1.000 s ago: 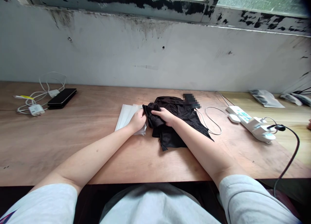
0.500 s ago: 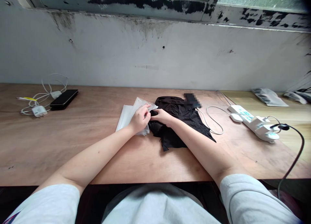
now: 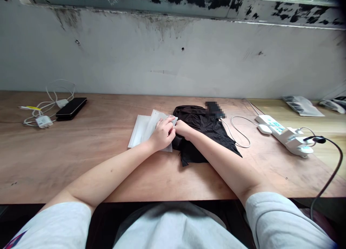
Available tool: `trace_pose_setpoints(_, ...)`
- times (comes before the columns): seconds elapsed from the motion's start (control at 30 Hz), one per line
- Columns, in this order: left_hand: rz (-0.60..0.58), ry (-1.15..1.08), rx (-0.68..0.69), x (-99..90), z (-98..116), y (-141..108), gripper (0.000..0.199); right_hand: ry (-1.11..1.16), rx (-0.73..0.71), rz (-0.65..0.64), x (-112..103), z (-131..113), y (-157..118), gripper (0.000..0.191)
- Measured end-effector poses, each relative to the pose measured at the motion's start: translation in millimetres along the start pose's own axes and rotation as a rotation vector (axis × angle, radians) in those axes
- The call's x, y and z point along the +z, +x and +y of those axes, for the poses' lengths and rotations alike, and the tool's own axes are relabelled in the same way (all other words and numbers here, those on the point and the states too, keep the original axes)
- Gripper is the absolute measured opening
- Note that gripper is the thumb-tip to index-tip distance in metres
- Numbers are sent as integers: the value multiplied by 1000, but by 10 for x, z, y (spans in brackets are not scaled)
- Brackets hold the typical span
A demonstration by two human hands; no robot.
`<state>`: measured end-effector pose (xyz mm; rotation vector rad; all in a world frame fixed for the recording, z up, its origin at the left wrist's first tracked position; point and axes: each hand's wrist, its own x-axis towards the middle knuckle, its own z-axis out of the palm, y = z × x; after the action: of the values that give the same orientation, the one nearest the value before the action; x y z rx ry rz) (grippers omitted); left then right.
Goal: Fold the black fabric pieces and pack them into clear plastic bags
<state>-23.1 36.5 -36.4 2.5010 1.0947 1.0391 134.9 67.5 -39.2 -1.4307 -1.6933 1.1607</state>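
Note:
My left hand (image 3: 163, 133) lies over a translucent white plastic bag (image 3: 152, 122), its fingers spread a little and resting on the bag's right part. Another white bag (image 3: 137, 128) sits partly beneath it on the left. Close against the bag's right edge, my right hand (image 3: 182, 129) is closed, and its fingertips are hidden; what they grip cannot be made out. A crumpled black cloth bag (image 3: 200, 148) spreads under my right hand and forearm.
At the left lie a black phone-like case (image 3: 71, 109) and a white charger (image 3: 44, 121) with cables. A white power strip (image 3: 281, 133) with plugs stands right, and clear pouches (image 3: 302, 106) lie behind it. A pixelated dark object (image 3: 214, 110) touches the black cloth.
My left hand has shifted slightly right and now lies flatter over the bag. The black piece between my hands is now out of sight, and my right fingers are more curled.

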Motion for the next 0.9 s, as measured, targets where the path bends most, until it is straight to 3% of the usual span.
trace_pose_setpoints(0.13, 20, -9, -60, 27, -50, -3, 18, 89, 185, -79, -42, -2, 10, 20)
trace_pose_setpoints(0.33, -28, 14, 5, 33, 27, -32, 16, 101, 33, 4, 34, -4, -13, 14)
trace_pose_setpoints(0.47, 17, -4, -80, 50, -54, -6, 16, 379, 127, -154, -54, 36, -25, 17)
trace_pose_setpoints(0.67, 115, -24, -179, 15, -163, 47, 20, 654, 130, -413, -177, 58, -61, 54)
trace_pose_setpoints(0.73, 114, -9, -177, 15, -127, 40, 20, 676, 96, -402, -118, 63, -62, 58)
trace_pose_setpoints(0.9, 172, -6, -196, 76, -31, 48, 19, 639, -2, -233, 123, 76, -59, 55)
